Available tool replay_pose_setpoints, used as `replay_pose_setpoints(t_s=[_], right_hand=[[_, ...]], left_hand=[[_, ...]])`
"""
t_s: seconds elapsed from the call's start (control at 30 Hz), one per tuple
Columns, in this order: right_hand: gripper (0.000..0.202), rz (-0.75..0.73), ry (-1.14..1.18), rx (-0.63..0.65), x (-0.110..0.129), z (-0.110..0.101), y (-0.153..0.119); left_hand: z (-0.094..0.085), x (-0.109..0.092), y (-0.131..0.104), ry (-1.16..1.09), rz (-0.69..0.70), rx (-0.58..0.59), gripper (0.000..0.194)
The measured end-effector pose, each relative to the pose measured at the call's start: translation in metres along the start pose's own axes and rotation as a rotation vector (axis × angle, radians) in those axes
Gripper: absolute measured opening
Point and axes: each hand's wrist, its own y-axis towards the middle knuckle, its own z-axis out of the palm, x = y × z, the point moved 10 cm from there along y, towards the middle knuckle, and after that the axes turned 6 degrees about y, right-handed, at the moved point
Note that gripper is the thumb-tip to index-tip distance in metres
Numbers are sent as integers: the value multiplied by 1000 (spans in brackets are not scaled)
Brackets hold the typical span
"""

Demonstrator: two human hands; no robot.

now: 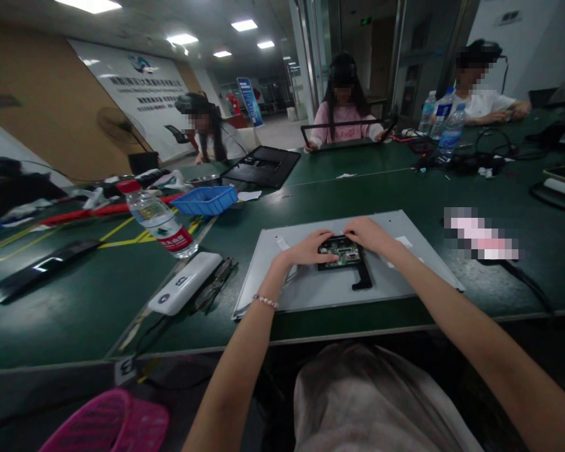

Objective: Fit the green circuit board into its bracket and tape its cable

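A green circuit board (346,255) in a black plastic bracket (363,276) lies over a large flat grey panel (301,295) in front of me. My left hand (308,248) grips the left side, its thumb over the board and its fingers along the upper left edge. At the upper right edge, my right hand (363,232) holds the bracket with bent fingers; the fingertips are partly hidden. One arm of the bracket sticks out toward me. Pale tape pieces (403,241) are on the panel beside my right wrist.
Left of the panel are glasses (214,284), a white power bank (186,284), a water bottle (157,220) and a blue tray (207,199). A cable (527,285) runs along the right. Co-workers sit across the table; one holds a black frame (341,146). A pink basket (108,424) stands below.
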Motion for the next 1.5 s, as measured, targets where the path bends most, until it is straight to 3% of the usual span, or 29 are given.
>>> replay_pose_setpoints(t_s=[0.7, 0.9, 1.2, 1.5], right_hand=[[24, 48, -18, -26, -1, 0, -1], [24, 9, 40, -34, -1, 3, 1], [26, 67, 201, -113, -8, -1, 2], [22, 117, 186, -141, -8, -4, 1]], left_hand=[[0, 1, 0, -3, 11, -14, 82], [-4, -5, -3, -6, 11, -10, 80], [-7, -7, -4, -18, 10, -2, 79], [-7, -4, -4, -13, 13, 5, 82]])
